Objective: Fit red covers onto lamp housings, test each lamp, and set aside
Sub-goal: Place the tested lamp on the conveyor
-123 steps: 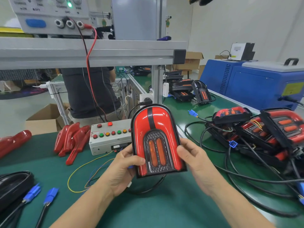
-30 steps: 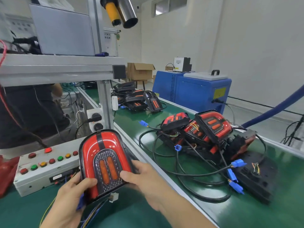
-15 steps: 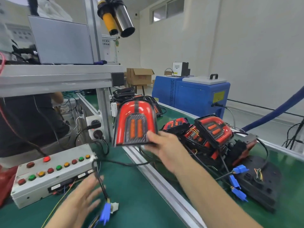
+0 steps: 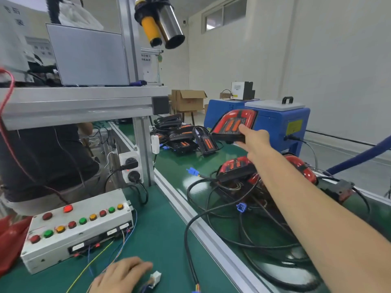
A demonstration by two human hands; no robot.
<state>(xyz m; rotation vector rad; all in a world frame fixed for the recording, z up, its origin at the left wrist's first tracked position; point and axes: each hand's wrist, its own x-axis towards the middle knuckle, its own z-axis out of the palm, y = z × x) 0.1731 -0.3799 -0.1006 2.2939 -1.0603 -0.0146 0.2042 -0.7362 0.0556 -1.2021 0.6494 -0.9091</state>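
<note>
The right hand (image 4: 252, 137) grips the near edge of a glossy red lamp with a black rim and two orange bars (image 4: 233, 124), thumb pressed on its face and the other fingers hidden beneath it. The right arm is stretched far forward and up over the green conveyor belt (image 4: 179, 166), holding the lamp in the air, tilted face-up, in front of a blue metal machine cabinet with a grey lid (image 4: 281, 121). The lamp's arched end points away from the person.

The left hand (image 4: 120, 275) lies low at the near edge of the green bench mat (image 4: 160, 229), fingers loosely curved and slack, resting on thin coloured wires beside a small white plastic connector (image 4: 155, 278); whether it pinches the wires cannot be told.

Below the outstretched arm sits a heap of finished red-and-black lamps tangled in black cables (image 4: 234, 172) with blue plugs. Farther along the belt lies another cluster of black lamp housings (image 4: 184, 136). On the mat stands an off-white rectangular metal test box with red, green and amber round buttons (image 4: 78, 227), one red button lit.
</note>
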